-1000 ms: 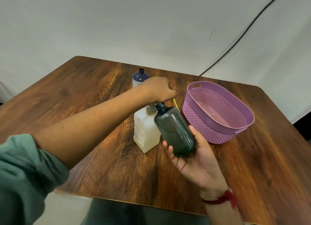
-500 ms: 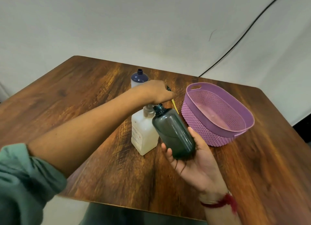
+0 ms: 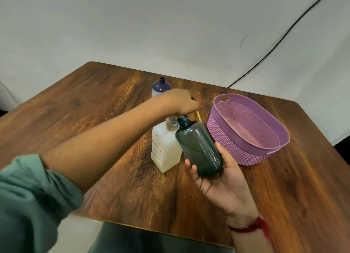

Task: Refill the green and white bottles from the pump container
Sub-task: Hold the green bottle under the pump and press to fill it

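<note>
Wooden table (image 3: pixel 94 105) carries everything. Purple basket (image 3: pixel 246 131) sits toward the far right corner, nothing visible in it.

Pump container (image 3: pixel 165 150): pale, squarish, translucent, small printed label on its near face; stands near the table's middle. Pump head is hidden under the left hand (image 3: pixel 181 102), which is closed down over it, fingers curled, apparently pressing.

Green bottle (image 3: pixel 198 146): dark, smoky green, rounded-rectangular, uncapped, threaded neck. Held above the table, tilted, its mouth up against the pump outlet beside the container's neck. Right hand (image 3: pixel 223 178) cradles it from below, palm up, fingers loosely wrapped round the base. Fill level cannot be read through the tint.

White bottle (image 3: pixel 161 87): dark blue shoulder, open neck, stands behind the container toward the far edge, partly hidden by the left wrist.

Step in hand, as judged: pumping into the green bottle. Keep the mouth directly under the spout, press in full slow strokes, hold the bottle still. Risk: liquid missing the narrow neck.
</note>
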